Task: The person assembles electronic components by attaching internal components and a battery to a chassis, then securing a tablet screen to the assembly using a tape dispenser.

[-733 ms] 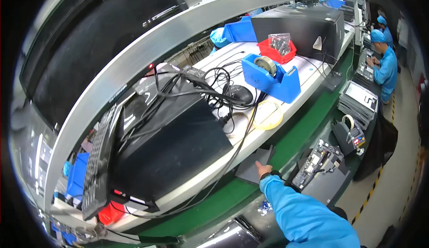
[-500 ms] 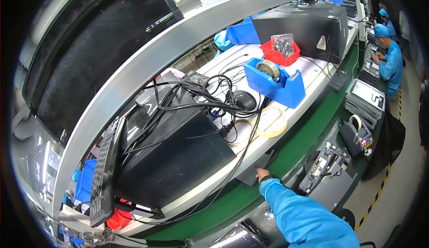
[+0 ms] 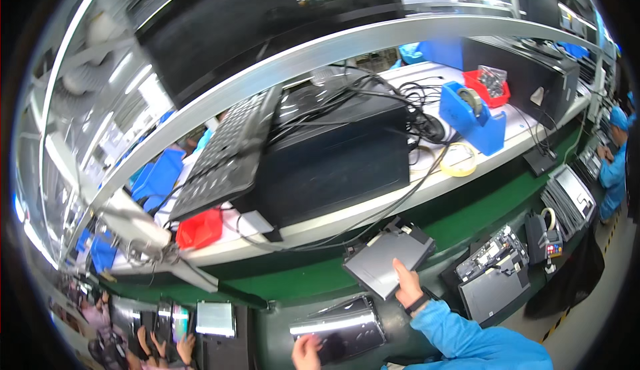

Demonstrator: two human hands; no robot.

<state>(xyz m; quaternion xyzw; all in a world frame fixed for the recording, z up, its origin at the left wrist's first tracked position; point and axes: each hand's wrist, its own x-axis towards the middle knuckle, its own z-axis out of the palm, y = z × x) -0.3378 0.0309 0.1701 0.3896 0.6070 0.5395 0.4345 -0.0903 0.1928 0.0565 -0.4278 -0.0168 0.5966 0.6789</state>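
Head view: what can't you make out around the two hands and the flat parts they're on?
- Left hand: cut off by the lower edge; its grip on the glossy panel is unclear.
- Right hand: only the back shows; its fingers go under the grey flat module.
- Module's underside: hidden, facing away.
- Black box on the shelf: its top lies under cables and a keyboard.

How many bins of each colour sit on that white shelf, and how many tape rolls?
Red bins: 2, one at the left, one at the right
Blue bins, clearly seen: 1
Tape rolls: 2, one lying flat, one in the blue dispenser
Total: 5
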